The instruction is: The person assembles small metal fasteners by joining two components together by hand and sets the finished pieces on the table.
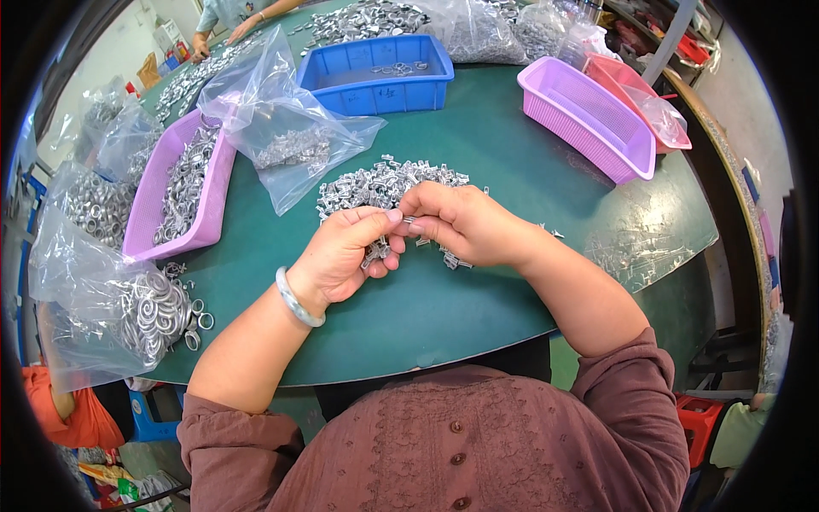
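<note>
Silvery metal, tiny stuff: the little piece (409,220) you're on is at the near edge of the pile (363,186). Your right hand (467,224) is pinching it between thumb and forefinger; your left hand (341,256) has thumb and forefinger bunched close beside it, other fingers curled near more bits. Can't tell if those are gripped or just lying there. Honestly, I'd watch that pinch: with so little to grab, one slip might lose it among the lookalikes in the pile. Also, swing your left forearm wide and that bangle (299,299), nearer you than the pile, could clip the loose rings (198,322) off to its left.
</note>
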The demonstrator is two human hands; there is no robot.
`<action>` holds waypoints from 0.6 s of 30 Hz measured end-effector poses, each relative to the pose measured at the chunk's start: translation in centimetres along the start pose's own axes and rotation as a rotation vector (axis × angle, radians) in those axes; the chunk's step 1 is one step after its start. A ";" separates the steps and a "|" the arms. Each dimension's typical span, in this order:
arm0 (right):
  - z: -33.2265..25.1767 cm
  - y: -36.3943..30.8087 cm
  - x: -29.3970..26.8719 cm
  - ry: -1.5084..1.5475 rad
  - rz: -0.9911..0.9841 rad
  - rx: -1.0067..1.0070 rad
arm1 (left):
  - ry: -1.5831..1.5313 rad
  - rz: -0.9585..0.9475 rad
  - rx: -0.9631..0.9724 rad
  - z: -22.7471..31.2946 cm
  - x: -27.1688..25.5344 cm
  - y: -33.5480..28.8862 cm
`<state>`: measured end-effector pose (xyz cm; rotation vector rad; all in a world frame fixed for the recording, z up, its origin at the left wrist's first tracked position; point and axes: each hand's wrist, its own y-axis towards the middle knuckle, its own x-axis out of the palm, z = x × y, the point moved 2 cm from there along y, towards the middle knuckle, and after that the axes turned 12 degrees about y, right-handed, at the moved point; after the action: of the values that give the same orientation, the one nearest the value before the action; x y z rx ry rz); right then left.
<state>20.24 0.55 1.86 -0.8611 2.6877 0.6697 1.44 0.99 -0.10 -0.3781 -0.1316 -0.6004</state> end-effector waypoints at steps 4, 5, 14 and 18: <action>-0.1 0.0 0.2 -0.025 0.006 0.022 | 0.001 0.037 -0.003 0.1 0.1 -0.1; -0.2 0.0 0.2 -0.053 0.008 0.022 | 0.008 0.052 -0.009 0.1 0.1 -0.2; 0.0 0.0 0.2 -0.108 -0.045 0.010 | 0.073 0.092 0.005 0.1 0.3 -0.1; -0.2 0.0 0.1 -0.072 0.023 -0.036 | -0.010 0.098 -0.019 0.2 0.0 0.0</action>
<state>20.16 0.46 2.01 -0.8005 2.6327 0.7417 1.41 1.05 0.05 -0.4040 -0.1166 -0.5035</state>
